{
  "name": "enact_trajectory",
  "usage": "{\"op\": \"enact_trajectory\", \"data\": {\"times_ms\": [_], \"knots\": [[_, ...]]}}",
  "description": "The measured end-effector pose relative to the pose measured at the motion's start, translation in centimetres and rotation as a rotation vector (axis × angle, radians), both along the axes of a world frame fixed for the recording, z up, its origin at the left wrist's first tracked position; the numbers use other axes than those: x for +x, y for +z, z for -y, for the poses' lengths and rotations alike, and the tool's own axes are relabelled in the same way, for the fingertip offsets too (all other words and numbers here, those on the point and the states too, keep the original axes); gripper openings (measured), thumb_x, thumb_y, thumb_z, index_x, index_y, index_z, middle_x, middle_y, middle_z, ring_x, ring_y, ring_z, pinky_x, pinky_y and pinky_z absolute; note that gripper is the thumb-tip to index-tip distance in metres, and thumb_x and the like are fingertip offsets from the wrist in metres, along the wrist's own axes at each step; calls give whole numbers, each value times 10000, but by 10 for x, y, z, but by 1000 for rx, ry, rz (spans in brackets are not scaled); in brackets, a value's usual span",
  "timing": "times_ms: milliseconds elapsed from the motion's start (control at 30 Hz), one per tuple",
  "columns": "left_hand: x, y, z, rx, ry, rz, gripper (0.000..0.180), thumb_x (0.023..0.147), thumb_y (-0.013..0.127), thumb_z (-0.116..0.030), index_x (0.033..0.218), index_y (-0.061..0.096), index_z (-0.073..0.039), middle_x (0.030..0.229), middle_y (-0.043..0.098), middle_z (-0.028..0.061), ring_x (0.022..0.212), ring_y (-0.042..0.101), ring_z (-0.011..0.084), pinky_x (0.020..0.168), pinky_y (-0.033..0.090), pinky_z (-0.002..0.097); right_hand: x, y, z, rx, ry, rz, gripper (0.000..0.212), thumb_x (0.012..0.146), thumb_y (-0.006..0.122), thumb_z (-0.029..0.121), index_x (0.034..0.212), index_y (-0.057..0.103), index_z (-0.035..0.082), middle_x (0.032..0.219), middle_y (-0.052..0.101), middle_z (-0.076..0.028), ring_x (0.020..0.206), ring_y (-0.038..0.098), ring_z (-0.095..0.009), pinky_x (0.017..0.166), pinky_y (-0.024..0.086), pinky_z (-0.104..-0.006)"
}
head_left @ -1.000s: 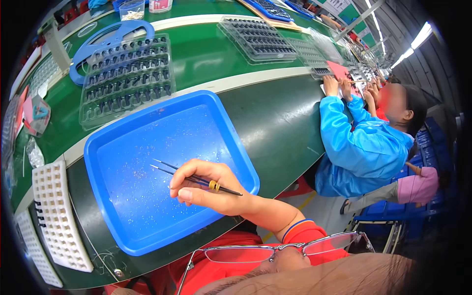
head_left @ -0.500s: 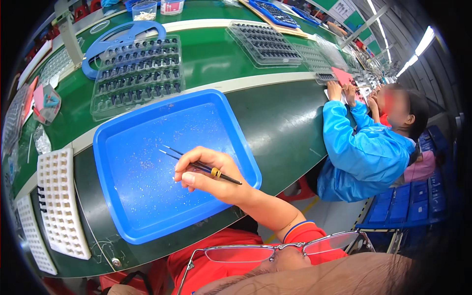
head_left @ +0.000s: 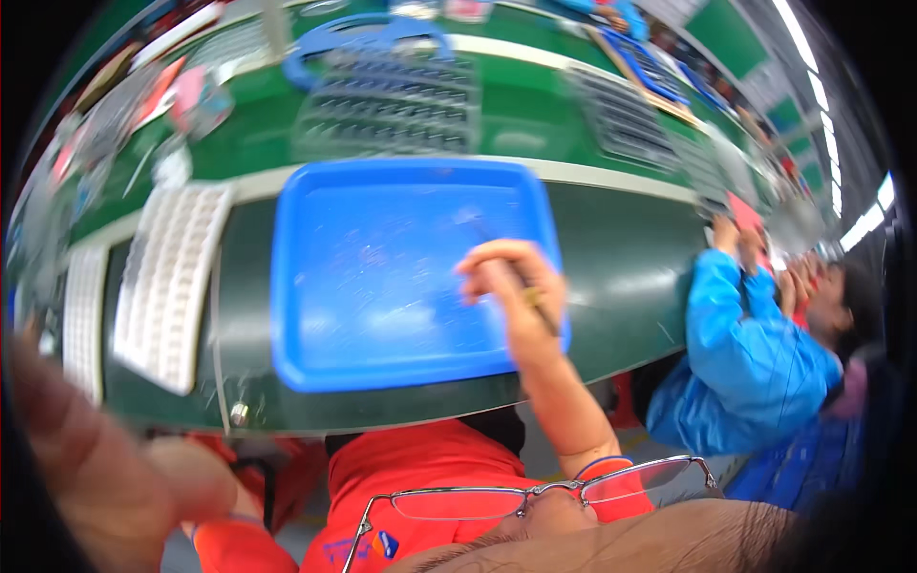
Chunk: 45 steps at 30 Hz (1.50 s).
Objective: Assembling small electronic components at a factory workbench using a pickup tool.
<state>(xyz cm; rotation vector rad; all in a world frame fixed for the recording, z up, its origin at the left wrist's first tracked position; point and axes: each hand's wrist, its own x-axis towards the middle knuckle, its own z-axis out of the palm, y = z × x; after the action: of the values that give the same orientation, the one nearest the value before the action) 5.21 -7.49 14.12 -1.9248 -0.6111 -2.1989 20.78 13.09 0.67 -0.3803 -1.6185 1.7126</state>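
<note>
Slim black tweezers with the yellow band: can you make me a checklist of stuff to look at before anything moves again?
1. Right-hand grip closed around the slim black tweezers with the yellow band: ok.
2. Tweezers over the shallow blue plastic tray: ok.
3. Tweezer tips holding nothing: cannot tell, they are blurred.
4. Left-hand grip empty: cannot tell, it is blurred at the lower left.
5. Blue tray free of bits: not ok, small pale specks show on it.
6. White tray with rows of pockets standing apart from the blue one: ok, there is a gap between them.
</note>
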Motion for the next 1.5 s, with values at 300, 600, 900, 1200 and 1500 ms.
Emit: {"op": "enact_trajectory", "data": {"times_ms": [300,600,900,1200,1500], "knots": [[-22,13,24,-28,175,-13,375,909,437,-137,1225,497,55,1282,499,267,1098,548,374,983,432,432,11,12,-4,69,-109,-86,145,943,520,59,1033,595,-27,917,659,-136,732,621,-139,648,528,-272],[-42,29,9,3,317,61,362,907,437,-124,1207,507,66,1282,496,290,1123,554,390,1005,433,441,-4,35,-10,103,-55,26,243,925,550,50,1155,580,-20,937,673,-132,743,629,-132,660,520,-253],[5,-5,-43,-229,-57,68,173,926,511,-22,1085,563,22,1020,642,161,851,630,213,768,524,323,-17,15,-66,47,11,128,272,913,598,75,1168,603,-18,997,693,-133,787,644,-120,671,518,-239],[8,7,-52,-4,-13,-3,115,892,585,-41,988,626,8,974,653,140,831,639,191,768,514,314,-14,3,-74,6,44,167,251,920,590,86,1158,617,11,1010,692,-100,783,635,-103,667,509,-233],[-161,-96,-160,-963,734,-90,99,857,629,-59,932,686,-29,919,675,100,826,650,193,745,504,297,-8,2,-75,-38,48,82,256,983,521,213,936,638,-10,735,654,-85,635,615,-121,612,505,-243]]}}
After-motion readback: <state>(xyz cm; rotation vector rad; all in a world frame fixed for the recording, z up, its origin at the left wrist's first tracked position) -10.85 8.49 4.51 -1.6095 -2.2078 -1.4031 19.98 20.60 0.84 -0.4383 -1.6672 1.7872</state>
